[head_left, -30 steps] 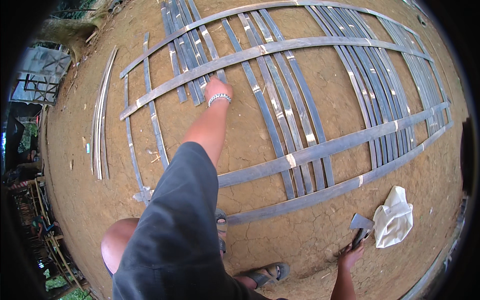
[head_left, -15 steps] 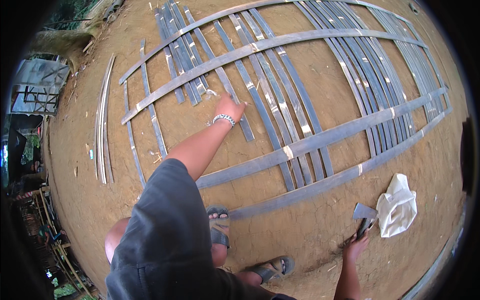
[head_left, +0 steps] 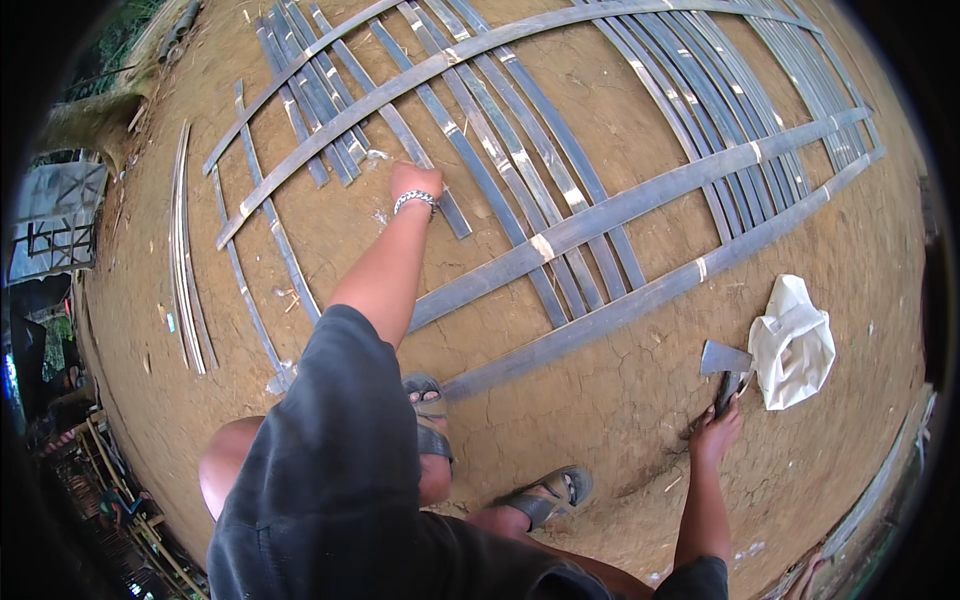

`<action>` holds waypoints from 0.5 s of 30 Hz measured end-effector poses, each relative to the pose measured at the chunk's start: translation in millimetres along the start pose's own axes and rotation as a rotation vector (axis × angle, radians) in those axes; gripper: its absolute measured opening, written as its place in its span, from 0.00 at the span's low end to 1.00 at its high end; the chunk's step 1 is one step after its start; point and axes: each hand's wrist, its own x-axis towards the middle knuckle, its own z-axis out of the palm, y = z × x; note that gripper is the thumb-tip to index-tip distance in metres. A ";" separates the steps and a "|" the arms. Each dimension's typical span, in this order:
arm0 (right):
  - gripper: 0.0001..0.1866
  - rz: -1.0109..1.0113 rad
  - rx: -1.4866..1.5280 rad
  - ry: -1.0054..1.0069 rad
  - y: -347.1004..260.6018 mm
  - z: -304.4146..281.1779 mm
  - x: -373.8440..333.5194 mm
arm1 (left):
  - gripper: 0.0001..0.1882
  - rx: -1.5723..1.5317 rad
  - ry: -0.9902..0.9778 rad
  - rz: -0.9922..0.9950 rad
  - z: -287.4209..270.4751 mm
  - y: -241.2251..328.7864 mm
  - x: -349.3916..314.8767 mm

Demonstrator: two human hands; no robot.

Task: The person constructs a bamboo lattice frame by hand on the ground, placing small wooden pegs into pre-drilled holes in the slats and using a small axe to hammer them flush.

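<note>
My left hand (head_left: 415,181), wearing a chain bracelet (head_left: 415,200), is closed over a dark bamboo slat (head_left: 452,212) close to its lower end; its fingertips are partly hidden. Low on the right, my right hand (head_left: 716,428) grips a hatchet (head_left: 727,372) by its dark handle, the flat metal blade uppermost. Beside the blade lies a crumpled white sack (head_left: 790,345). Several similar slats cross under and over the long curved bamboo strips (head_left: 610,212) of a lattice spread on the ground.
Bare cracked earth (head_left: 600,400) surrounds the lattice. A few thin pale strips (head_left: 183,255) lie apart at the left. My sandalled feet (head_left: 548,497) stand at its near edge. A tree trunk (head_left: 85,120) and a panelled structure (head_left: 55,220) border the far left.
The whole view has shifted, so the lattice sits farther up and left. My left hand's fingers, more outstretched before, are now curled in over the slat. My right hand still holds the hatchet.
</note>
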 end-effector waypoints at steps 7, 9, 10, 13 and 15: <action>0.32 0.069 -0.037 -0.031 0.8 0.1 -0.2 | 0.35 0.119 -0.274 0.147 -4.5 -17.4 -119.1; 0.32 0.083 -0.031 -0.037 -0.6 1.8 0.3 | 0.42 0.079 -0.289 0.176 5.0 -28.9 -115.5; 0.32 0.077 -0.029 -0.038 -4.7 2.8 1.1 | 0.41 0.053 -0.255 0.153 0.4 -21.3 -107.1; 0.32 0.061 -0.041 -0.025 -3.6 -0.2 0.0 | 0.38 0.015 -0.197 0.116 -3.6 5.1 -95.3; 0.32 0.075 -0.052 -0.034 -3.5 2.6 -0.5 | 0.37 0.060 -0.177 0.130 -4.2 6.5 -92.0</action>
